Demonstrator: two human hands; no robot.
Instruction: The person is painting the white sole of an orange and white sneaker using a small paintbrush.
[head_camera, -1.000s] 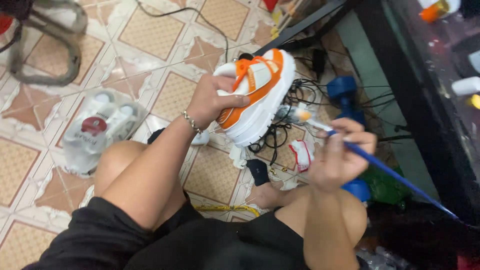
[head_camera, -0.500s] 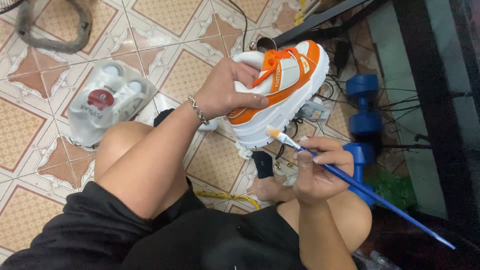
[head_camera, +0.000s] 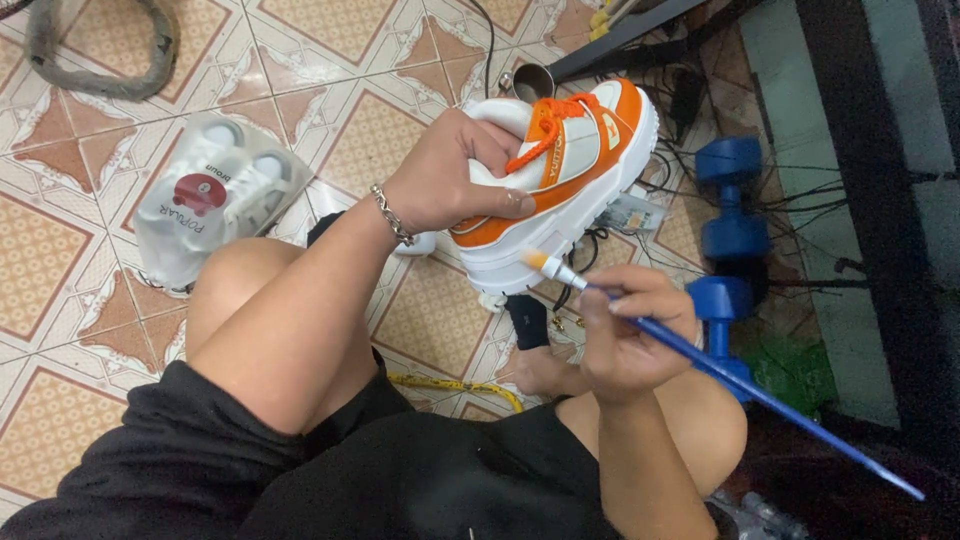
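Left hand (head_camera: 445, 185) closed around the heel of an orange-and-white shoe (head_camera: 560, 180), held above the tiled floor (head_camera: 90, 290). Right hand (head_camera: 630, 335) pinches a blue brush (head_camera: 720, 370), bristles just beside the sole. A clear bag (head_camera: 215, 200) on the floor holds white jars.

A chunky orange-and-white leather sneaker with orange laces and a thick white platform sole (head_camera: 565, 170) is held up off the tiled floor, gripped at its heel and collar, tilted on its side with the toe pointing up and to the right and the sole's edge turned downward. A long blue-handled paintbrush with a pale, orange-tinted bristle tip (head_camera: 700, 360) slants from lower right to upper left, its tip just beside the white sole near the heel end
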